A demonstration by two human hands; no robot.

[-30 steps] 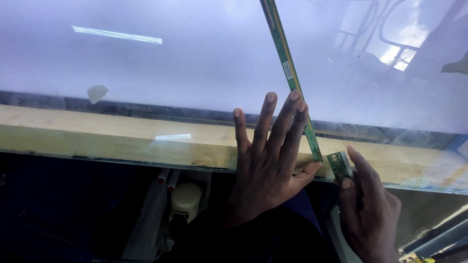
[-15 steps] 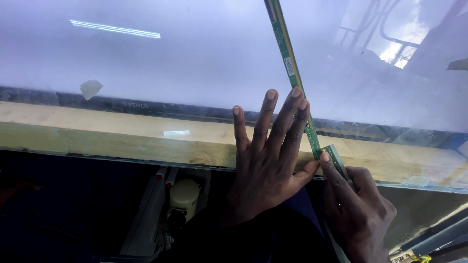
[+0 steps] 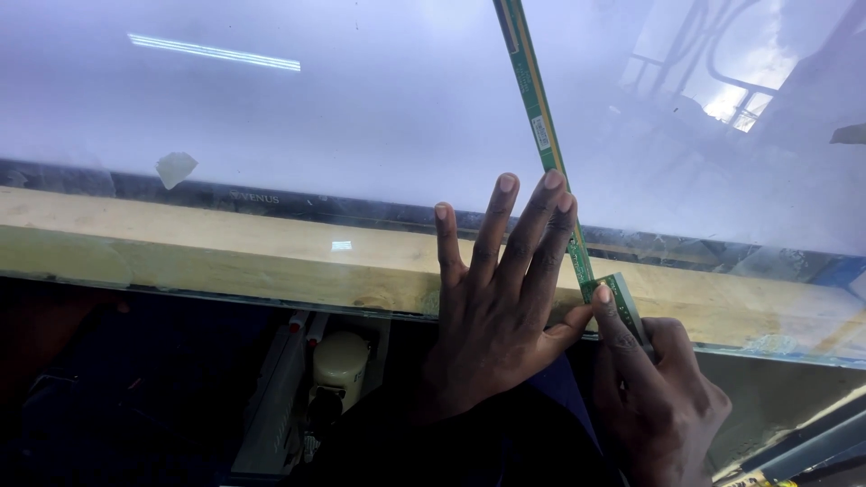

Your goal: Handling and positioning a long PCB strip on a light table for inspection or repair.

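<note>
A long narrow green circuit strip (image 3: 541, 126) runs diagonally across a large glossy panel (image 3: 361, 108), from the top centre down to the panel's near edge. My left hand (image 3: 496, 298) lies flat on the panel with fingers spread, its fingertips pressing beside the strip. My right hand (image 3: 663, 406) grips the strip's lower end (image 3: 622, 302), with the index finger laid along it.
A pale wooden beam (image 3: 207, 252) shows under the panel's near edge. Below it, in the dark, sit a cream cylindrical container (image 3: 341, 361) and a grey metal rail (image 3: 271, 406). A scrap of tape (image 3: 174, 168) sticks to the panel at left.
My right hand has closed further around the strip's lower end, its index finger now lying along it. My left hand stays pressed flat in the same place.
</note>
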